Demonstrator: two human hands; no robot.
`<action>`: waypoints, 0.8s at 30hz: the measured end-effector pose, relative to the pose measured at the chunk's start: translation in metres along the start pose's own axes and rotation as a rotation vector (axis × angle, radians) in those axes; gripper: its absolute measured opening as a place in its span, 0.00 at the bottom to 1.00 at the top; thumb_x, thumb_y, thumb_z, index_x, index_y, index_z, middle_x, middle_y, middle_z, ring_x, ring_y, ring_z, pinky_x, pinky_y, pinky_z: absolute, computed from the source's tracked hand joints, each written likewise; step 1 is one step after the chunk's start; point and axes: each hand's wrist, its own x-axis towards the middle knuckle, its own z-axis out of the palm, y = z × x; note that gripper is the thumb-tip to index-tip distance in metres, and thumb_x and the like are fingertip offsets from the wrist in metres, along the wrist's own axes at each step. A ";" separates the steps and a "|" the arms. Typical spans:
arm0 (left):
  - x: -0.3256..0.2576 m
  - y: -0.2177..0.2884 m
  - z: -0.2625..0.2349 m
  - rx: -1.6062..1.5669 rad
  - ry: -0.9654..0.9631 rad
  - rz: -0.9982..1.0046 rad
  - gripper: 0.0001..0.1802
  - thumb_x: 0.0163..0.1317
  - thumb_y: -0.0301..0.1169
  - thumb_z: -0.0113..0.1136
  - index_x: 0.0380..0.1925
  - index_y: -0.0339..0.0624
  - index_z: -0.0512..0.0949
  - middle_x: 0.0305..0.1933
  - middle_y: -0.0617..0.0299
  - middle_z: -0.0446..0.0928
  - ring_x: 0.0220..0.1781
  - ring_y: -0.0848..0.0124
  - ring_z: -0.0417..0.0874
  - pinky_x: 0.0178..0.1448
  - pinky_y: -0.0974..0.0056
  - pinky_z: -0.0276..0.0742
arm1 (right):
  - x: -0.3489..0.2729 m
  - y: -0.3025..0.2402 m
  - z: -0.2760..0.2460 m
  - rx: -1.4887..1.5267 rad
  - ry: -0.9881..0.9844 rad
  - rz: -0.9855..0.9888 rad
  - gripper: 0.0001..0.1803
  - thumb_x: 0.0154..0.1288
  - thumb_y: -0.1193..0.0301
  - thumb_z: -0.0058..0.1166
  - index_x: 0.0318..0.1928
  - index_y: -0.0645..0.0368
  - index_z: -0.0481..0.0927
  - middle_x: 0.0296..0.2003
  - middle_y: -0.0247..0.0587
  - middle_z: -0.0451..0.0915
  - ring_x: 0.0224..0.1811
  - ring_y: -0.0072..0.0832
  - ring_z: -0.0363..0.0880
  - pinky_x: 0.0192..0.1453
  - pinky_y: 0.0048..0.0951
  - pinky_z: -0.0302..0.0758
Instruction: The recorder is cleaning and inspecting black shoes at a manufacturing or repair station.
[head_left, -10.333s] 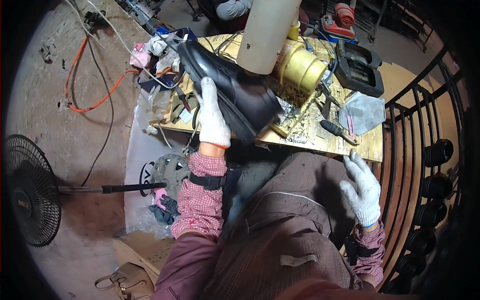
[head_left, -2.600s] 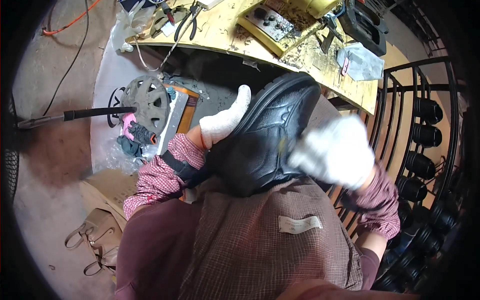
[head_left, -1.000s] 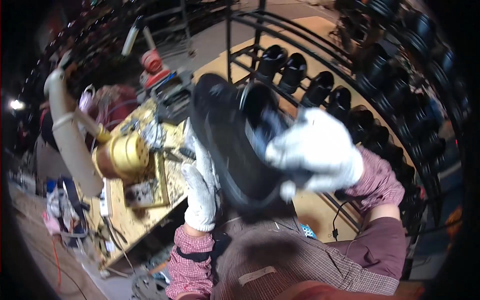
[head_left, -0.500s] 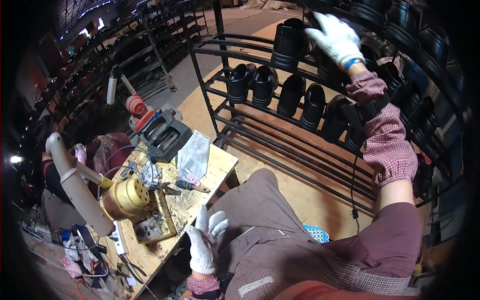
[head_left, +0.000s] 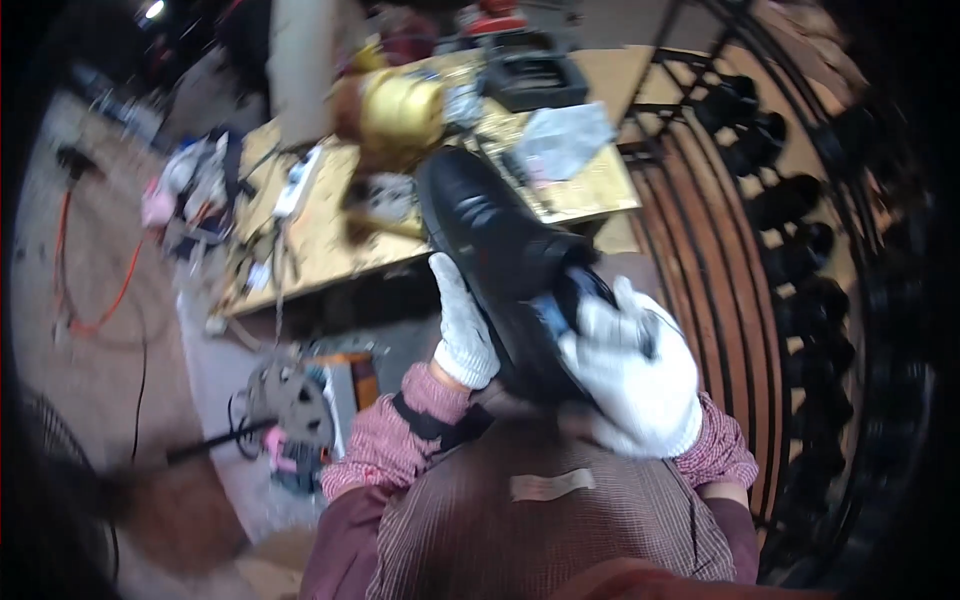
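A black shoe (head_left: 480, 225) hangs over my lap, tilted, its toe pointing up and left toward the worktable and its opening toward my right. My left hand (head_left: 463, 330), in a white knit glove, lies along the shoe's left side and supports it. At the heel end my right hand (head_left: 635, 375), also gloved in white, grips the shoe around its opening. Motion blurs the right fingers, and part of the heel is hidden behind them. Beyond the toe, a yellow round machine head (head_left: 400, 110) stands on the wooden worktable (head_left: 335, 240).
A grey sheet (head_left: 565, 140) and a black plastic case (head_left: 535, 75) lie on the table's far right. A white power strip (head_left: 297, 185) is at its left. To my right stands a black metal rack (head_left: 690, 240) with several black shoes. An orange cable (head_left: 115, 310) runs along the floor.
My right hand has come back from the rack and now holds a black shoe over my lap. My left hand, previously spread and holding nothing, is against the shoe. The view has turned left.
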 end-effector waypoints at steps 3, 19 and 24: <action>-0.003 0.024 -0.079 -0.104 0.236 0.243 0.58 0.59 0.81 0.37 0.75 0.46 0.60 0.71 0.49 0.71 0.68 0.51 0.72 0.76 0.45 0.65 | 0.028 0.007 0.030 0.112 -0.004 0.016 0.33 0.57 0.51 0.63 0.57 0.61 0.82 0.56 0.51 0.80 0.64 0.55 0.76 0.69 0.58 0.69; 0.037 0.178 -0.108 0.189 0.451 0.673 0.44 0.72 0.69 0.36 0.72 0.47 0.66 0.71 0.60 0.71 0.69 0.60 0.72 0.75 0.53 0.66 | 0.002 0.046 0.081 -0.006 -0.004 0.349 0.24 0.61 0.62 0.64 0.55 0.59 0.83 0.56 0.49 0.81 0.65 0.53 0.75 0.71 0.52 0.67; 0.043 0.176 -0.183 -0.071 0.276 0.520 0.44 0.73 0.67 0.37 0.74 0.44 0.62 0.74 0.54 0.67 0.73 0.54 0.68 0.78 0.48 0.63 | 0.010 0.094 0.098 -0.001 0.074 0.468 0.29 0.60 0.69 0.65 0.64 0.57 0.78 0.57 0.47 0.82 0.65 0.50 0.75 0.65 0.46 0.71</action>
